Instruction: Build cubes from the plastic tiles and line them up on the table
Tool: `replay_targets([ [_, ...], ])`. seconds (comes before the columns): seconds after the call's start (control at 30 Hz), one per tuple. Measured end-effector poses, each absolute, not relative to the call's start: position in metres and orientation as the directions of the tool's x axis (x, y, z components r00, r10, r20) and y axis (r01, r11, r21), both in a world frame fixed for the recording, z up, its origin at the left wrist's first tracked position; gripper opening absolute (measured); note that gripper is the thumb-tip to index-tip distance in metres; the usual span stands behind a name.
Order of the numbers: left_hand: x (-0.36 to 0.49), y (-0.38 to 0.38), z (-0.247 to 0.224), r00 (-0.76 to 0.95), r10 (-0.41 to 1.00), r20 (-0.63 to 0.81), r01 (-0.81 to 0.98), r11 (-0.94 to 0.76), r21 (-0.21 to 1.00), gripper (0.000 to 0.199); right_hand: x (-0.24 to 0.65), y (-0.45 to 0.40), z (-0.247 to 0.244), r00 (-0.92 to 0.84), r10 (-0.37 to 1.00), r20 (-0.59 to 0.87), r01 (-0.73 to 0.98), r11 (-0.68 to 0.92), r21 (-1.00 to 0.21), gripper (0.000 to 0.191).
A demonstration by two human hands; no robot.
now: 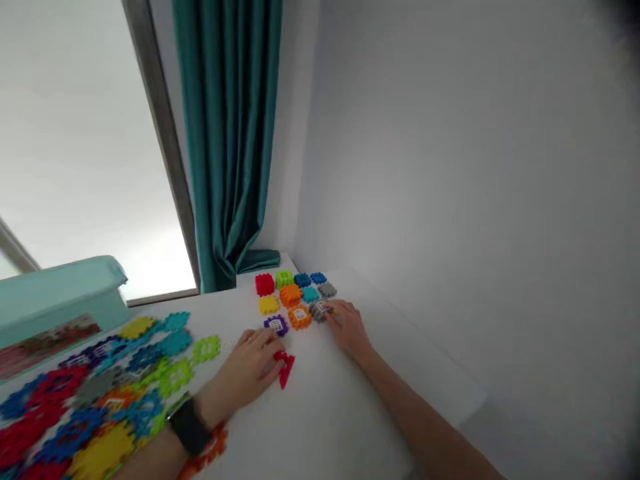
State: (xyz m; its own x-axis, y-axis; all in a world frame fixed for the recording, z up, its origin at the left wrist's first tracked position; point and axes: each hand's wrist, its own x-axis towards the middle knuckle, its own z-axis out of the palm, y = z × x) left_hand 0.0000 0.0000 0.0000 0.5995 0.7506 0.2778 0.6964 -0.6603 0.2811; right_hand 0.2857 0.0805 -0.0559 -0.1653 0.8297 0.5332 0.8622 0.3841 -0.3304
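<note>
My left hand point(257, 365) is low over the white table, its fingers bent and closed on a red plastic piece point(285, 371) that pokes out past the thumb. Just ahead of it lies a purple interlocking tile point(277, 325) with a white window pattern. My right hand point(350, 331) reaches to the grey interlocking tile point(319, 311), its fingertips closed against the right edge. Beside that grey tile sit an orange windowed tile point(300, 317) and a taller orange stack point(291, 295). Some fingertips of both hands are hidden.
Sorted by colour at the back are red point(265, 285), yellow point(269, 305), lime point(285, 279) and blue point(302, 280) pieces. A mixed spread of tiles point(103, 450) covers the table's left, with a turquoise bin point(60, 287) behind. A wall point(450, 200) bounds the right.
</note>
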Motion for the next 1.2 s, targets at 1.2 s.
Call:
replay_targets([
  [1.2,-0.003,-0.006,0.030,0.592,0.714,0.374,0.687,-0.689,0.231,0.015,0.263,0.049,-0.044,-0.310,0.609,0.730,0.778,0.604,-0.174,0.031],
])
